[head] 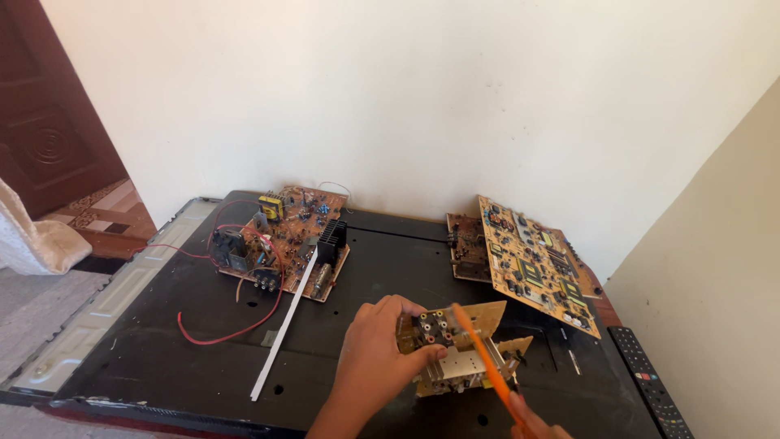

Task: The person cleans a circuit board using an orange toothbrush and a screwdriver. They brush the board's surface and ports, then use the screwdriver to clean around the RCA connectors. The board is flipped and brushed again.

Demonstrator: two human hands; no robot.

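Note:
My left hand (375,358) grips a small tan circuit board (463,341) with a row of round sockets and a silver metal part, lifted just above the black panel (162,358). Only the fingertips of my right hand (532,421) show at the bottom edge. They hold an orange-handled tool (486,362), whose shaft slants up and left across the board to about its top edge.
A brown circuit board (284,240) with red wires and a black heat sink lies at the back left. A large yellowish board (536,264) leans at the back right over a smaller one. A white strip (280,337) crosses the panel. A black remote (650,390) lies at the right.

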